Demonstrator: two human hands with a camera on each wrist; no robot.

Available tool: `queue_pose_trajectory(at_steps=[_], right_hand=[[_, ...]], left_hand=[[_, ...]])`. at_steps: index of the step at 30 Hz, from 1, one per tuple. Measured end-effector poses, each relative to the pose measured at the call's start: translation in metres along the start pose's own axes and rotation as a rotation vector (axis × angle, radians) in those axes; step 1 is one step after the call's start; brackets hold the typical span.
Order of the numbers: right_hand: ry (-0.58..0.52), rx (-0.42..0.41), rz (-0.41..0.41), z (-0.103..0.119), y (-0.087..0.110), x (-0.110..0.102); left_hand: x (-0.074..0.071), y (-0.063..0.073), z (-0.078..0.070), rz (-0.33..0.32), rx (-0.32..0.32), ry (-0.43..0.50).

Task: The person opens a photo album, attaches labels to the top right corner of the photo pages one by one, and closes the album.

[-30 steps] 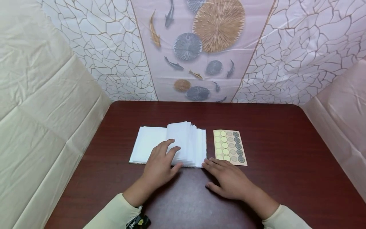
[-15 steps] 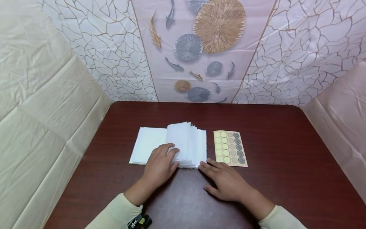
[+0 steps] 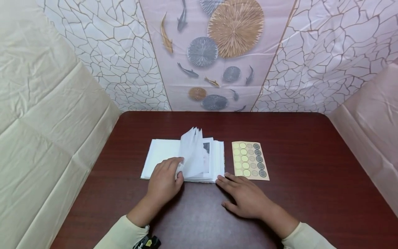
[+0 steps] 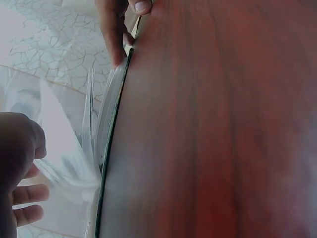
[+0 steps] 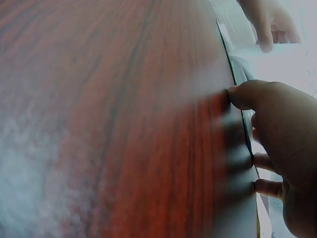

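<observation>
An open book (image 3: 162,152) with white pages lies on the dark red-brown table. My left hand (image 3: 164,179) pinches several thin pages (image 3: 191,152) at their lower edge and holds them raised, bent toward the left. Under them a dark-and-pale printed picture (image 3: 206,157) shows on a right-hand page. In the left wrist view the pages (image 4: 64,136) stand up from the book, the thumb and curled fingers beside them. My right hand (image 3: 247,197) lies with its fingers stretched out, fingertips at the book's lower right corner.
A sheet of round stickers (image 3: 250,160), yellow, tan and grey in columns, lies right of the book, just beyond my right hand. The table (image 3: 295,138) runs back to a patterned cloth wall (image 3: 203,76), with cloth on both sides too.
My left hand has moved left, taking the raised pages with it. They stand steeper now, and the printed picture has come into view. The right hand has slid slightly left onto the book's corner.
</observation>
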State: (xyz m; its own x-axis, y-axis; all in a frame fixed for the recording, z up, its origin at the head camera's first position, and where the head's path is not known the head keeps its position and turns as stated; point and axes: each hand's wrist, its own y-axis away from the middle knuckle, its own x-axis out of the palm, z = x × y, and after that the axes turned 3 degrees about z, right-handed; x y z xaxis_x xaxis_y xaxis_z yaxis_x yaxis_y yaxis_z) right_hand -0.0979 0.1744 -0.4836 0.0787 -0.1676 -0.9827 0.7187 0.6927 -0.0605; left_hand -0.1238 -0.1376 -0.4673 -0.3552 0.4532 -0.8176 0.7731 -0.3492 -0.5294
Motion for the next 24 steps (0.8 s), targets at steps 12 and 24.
queue_pose_trajectory(at_steps=[12, 24], right_hand=[[0.000, 0.000, 0.010, -0.001, 0.000, 0.000], [-0.012, 0.007, 0.008, 0.001, 0.000, -0.001]], left_hand=[[-0.011, 0.016, 0.020, -0.033, -0.143, -0.015], [-0.030, 0.027, 0.028, 0.085, -0.424, -0.130]])
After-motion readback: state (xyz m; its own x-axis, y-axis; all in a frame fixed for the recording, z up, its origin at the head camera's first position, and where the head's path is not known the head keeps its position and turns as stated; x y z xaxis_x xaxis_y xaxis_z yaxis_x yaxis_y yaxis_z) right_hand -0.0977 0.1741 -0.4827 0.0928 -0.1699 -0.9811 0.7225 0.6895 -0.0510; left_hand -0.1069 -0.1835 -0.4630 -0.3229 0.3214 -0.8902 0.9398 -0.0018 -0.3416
